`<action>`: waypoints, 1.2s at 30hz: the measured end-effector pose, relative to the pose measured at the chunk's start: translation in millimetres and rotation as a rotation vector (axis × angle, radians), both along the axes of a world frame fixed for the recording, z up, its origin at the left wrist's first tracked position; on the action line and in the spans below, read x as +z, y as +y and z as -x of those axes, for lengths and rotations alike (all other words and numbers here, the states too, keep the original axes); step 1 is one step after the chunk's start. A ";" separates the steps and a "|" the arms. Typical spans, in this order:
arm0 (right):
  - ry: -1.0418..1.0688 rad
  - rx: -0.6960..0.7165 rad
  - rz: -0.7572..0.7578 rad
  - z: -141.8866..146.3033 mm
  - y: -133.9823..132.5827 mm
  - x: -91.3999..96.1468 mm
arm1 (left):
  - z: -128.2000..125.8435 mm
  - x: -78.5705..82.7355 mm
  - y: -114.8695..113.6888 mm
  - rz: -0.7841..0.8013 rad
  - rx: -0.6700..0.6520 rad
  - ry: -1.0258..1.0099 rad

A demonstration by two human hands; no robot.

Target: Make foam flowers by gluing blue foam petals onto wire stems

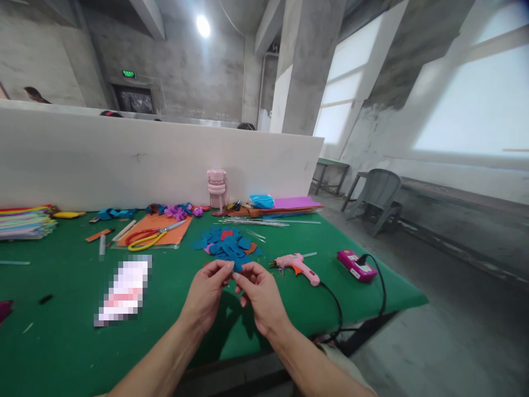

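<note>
My left hand (209,295) and my right hand (262,298) meet over the front of the table, thumbs and fingertips pinched close together. Between the fingertips shows a small blue felt-like piece (237,267), gripped from both sides; its exact shape is partly hidden by the fingers. Just beyond lies a loose pile of blue cut pieces (227,245), with a few pink, red and brown bits among them. To the right of my right hand, a pink hot glue gun (300,267) rests on its side, a glue stick in its back.
The green table (173,331) carries scissors (152,236) on an orange sheet (171,220), thin wires (252,221), a pink bottle (217,190) and a magenta power block (356,266) with a black cable. A white partition (157,160) stands behind; people's heads show beyond it.
</note>
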State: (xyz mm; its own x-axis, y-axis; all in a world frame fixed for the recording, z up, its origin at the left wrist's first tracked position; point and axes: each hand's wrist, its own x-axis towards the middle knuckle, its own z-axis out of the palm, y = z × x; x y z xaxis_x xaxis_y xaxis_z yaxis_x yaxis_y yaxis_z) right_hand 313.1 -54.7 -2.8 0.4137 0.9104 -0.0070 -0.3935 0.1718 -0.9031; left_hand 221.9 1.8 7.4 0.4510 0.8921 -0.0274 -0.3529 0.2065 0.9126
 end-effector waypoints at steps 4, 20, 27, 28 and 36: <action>0.066 -0.001 0.005 -2.8 1.5 -0.9 | 1.5 -2.1 0.5 0.062 -0.082 -0.058; 0.061 0.207 0.088 -11.9 -3.8 -3.5 | 2.5 -5.4 6.1 -0.001 -0.020 0.044; 0.179 0.301 0.054 -13.3 -3.9 -1.3 | 0.8 -0.1 2.6 0.038 -0.046 -0.049; 0.193 0.313 0.050 -13.5 -4.0 -0.8 | 0.8 0.8 2.3 0.038 -0.042 -0.050; 0.235 0.357 0.037 -13.6 -4.8 -1.2 | 2.1 4.0 1.6 0.026 -0.043 -0.055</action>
State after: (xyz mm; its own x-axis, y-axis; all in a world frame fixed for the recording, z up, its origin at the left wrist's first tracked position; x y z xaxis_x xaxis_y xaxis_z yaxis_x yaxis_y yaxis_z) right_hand 326.7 -59.6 -4.0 0.0560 0.9935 -0.0990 -0.6179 -0.0434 -0.7850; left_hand 219.8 3.4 11.4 0.4905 0.8711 -0.0245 -0.3928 0.2461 0.8861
